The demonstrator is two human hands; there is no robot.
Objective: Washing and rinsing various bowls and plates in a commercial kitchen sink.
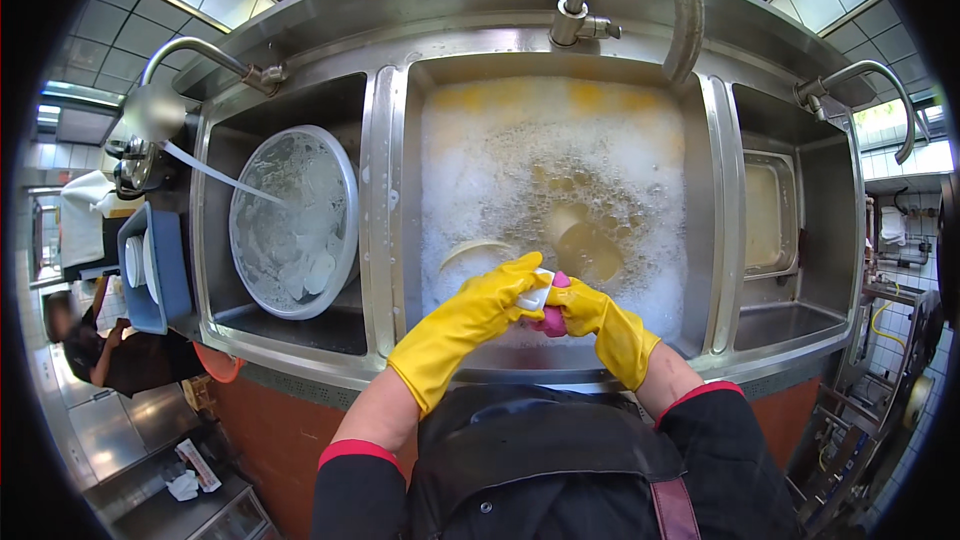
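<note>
Over the near part of a sink basin (694,240) full of foamy water, I have both hands in yellow rubber gloves. My left hand (499,289) grips a small white dish (537,294) by its side. In my right hand (589,307) is a pink cloth or sponge (553,321), pressed against that dish; its exact kind is hard to tell. Below my hands the rim of a pale round plate (472,246) breaks the suds at the left. Pale round shapes (589,249) lie under the water, partly hidden by foam.
Water runs from the left faucet (202,49) into a large white tub (345,187) holding dishes. A curved spout (682,15) overhangs the middle basin. The right basin holds a metal pan (771,217). Far left, a blue bin (169,270) carries white plates; a person (97,345) stands beyond.
</note>
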